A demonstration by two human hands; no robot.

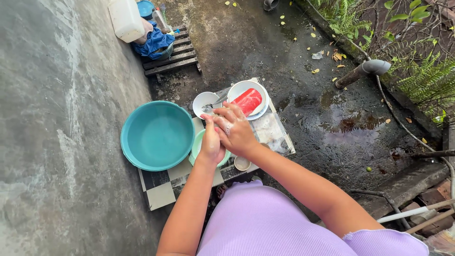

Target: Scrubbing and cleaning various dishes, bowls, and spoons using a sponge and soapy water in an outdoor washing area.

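**Soapy hands over the dishes**

Her left hand [211,144] and right hand [235,130] press together, sudsy; whether they grip anything I cannot tell. Below sits a green bowl [198,148], light, probably slippery, best held by its rim. Beyond: teal basin [157,135], white bowls [204,102], red plate [246,101].

Small green bowl [197,144] mostly hidden beneath left hand [211,142] and right hand [235,130], white jug [126,19] cut off by top edge, anything between the palms concealed.

Teal basin [158,135] blocks the left; stacked dishes [247,99] crowd ahead; right side open.
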